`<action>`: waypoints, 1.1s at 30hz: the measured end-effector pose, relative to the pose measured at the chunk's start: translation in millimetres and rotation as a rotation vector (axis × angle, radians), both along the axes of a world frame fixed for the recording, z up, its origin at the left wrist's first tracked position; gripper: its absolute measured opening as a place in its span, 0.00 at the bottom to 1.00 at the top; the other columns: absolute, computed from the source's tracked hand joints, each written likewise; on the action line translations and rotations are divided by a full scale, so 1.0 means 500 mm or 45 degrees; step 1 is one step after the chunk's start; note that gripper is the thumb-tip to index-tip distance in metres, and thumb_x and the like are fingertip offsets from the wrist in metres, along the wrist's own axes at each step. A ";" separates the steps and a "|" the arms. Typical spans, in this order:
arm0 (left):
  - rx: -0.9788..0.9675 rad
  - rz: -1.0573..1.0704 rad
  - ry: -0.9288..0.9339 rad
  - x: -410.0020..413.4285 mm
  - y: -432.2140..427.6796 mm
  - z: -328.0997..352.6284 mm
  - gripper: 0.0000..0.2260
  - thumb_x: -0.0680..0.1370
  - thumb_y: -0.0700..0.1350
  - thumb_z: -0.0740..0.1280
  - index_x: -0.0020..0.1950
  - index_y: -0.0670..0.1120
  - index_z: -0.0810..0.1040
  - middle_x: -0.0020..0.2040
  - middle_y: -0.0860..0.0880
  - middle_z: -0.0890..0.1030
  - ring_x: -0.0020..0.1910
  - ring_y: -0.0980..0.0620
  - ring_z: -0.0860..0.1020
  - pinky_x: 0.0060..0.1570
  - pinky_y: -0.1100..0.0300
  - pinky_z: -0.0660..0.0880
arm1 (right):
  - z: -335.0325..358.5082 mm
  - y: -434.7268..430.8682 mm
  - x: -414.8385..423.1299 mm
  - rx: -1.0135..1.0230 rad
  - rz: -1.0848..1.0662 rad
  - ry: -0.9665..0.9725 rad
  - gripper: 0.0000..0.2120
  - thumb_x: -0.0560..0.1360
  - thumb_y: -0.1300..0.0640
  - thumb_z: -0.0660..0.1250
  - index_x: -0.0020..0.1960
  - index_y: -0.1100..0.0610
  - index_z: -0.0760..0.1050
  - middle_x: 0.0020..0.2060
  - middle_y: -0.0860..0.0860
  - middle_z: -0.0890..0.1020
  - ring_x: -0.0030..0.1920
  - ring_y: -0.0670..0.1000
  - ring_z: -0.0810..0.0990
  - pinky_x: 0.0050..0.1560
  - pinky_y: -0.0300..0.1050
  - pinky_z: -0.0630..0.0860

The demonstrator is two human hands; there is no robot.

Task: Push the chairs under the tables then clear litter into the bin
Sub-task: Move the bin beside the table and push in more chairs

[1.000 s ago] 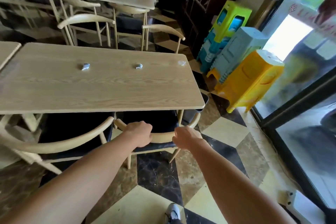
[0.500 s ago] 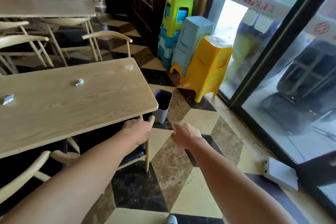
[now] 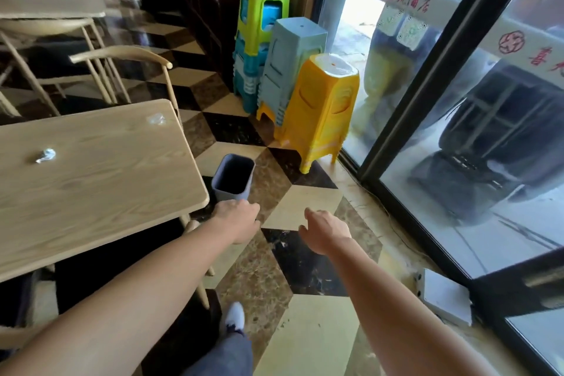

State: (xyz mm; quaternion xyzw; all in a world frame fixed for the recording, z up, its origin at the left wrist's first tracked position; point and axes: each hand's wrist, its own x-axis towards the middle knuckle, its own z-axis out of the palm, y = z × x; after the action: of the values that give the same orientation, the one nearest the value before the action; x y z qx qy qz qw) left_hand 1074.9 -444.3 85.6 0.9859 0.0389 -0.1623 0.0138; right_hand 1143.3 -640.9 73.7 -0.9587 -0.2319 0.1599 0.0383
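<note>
1. Floor of diamond tiles lies open from the table's right end across to the glass door; both arms reach out over this strip.
2. Table, pale wood, ends in a rounded near-right corner just left of the left hand.
3. Bin, grey and open-topped, stands upright on the floor just beyond that corner, near the left hand; whether they touch cannot be told. Its inside looks dark.
4. Chair sits tucked under the table's near edge; only pale legs and a dark seat show beneath the top.
5. Left hand is loosely curled, knuckles up, holding nothing visible.
6. Right hand hangs over the tiles, fingers spread and slack, clasping nothing, well apart from the bin.
7. Litter: one crumpled white scrap lies mid-table towards the left; a clear crinkled wrapper lies near the far right corner. Both are apart from either hand.
8. Stacked plastic stools, yellow, pale blue and green, stand beyond the bin beside the door, narrowing the passage there.
9. Second chair stands behind the table's far edge, its curved back clear of the top.
10. Shoe, white, is planted on the tiles near the chair's leg.
</note>
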 end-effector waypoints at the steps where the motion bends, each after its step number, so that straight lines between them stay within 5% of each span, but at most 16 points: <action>1: 0.001 0.010 0.002 0.028 0.010 -0.008 0.13 0.84 0.52 0.55 0.60 0.45 0.72 0.57 0.42 0.78 0.54 0.40 0.78 0.44 0.51 0.71 | -0.006 0.009 0.027 0.000 0.012 0.001 0.14 0.81 0.49 0.59 0.62 0.56 0.70 0.56 0.57 0.79 0.53 0.60 0.80 0.42 0.49 0.73; 7: -0.036 0.068 -0.018 0.244 0.093 -0.052 0.10 0.83 0.52 0.56 0.55 0.46 0.71 0.54 0.43 0.78 0.52 0.40 0.78 0.42 0.51 0.70 | -0.033 0.097 0.251 0.006 0.097 -0.002 0.16 0.81 0.49 0.59 0.66 0.55 0.67 0.57 0.57 0.79 0.55 0.61 0.79 0.41 0.49 0.71; 12: -0.004 0.096 -0.017 0.463 0.176 -0.054 0.12 0.84 0.52 0.57 0.59 0.45 0.72 0.54 0.44 0.79 0.51 0.41 0.79 0.40 0.52 0.70 | -0.022 0.189 0.484 -0.004 0.150 -0.022 0.25 0.80 0.52 0.61 0.75 0.45 0.58 0.55 0.55 0.79 0.53 0.60 0.80 0.39 0.50 0.74; 26: 0.014 0.251 0.072 0.956 0.352 -0.050 0.09 0.82 0.52 0.57 0.52 0.47 0.71 0.55 0.43 0.78 0.55 0.39 0.78 0.50 0.48 0.74 | -0.044 0.370 1.015 -0.062 0.266 0.049 0.20 0.77 0.55 0.67 0.67 0.54 0.67 0.48 0.53 0.78 0.47 0.58 0.80 0.35 0.50 0.73; 33: 0.050 0.420 0.108 1.230 0.394 -0.049 0.11 0.82 0.53 0.57 0.54 0.47 0.73 0.57 0.43 0.78 0.56 0.41 0.78 0.48 0.51 0.70 | -0.047 0.444 1.336 -0.059 0.446 0.013 0.18 0.80 0.56 0.62 0.70 0.54 0.69 0.56 0.55 0.80 0.55 0.58 0.80 0.39 0.46 0.72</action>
State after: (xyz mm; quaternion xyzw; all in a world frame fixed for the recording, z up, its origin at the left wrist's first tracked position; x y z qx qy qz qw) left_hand 1689.7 -247.4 61.2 0.9584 0.2040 -0.1986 0.0194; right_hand 1811.4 -418.8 50.1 -0.9035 -0.3914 0.1742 -0.0109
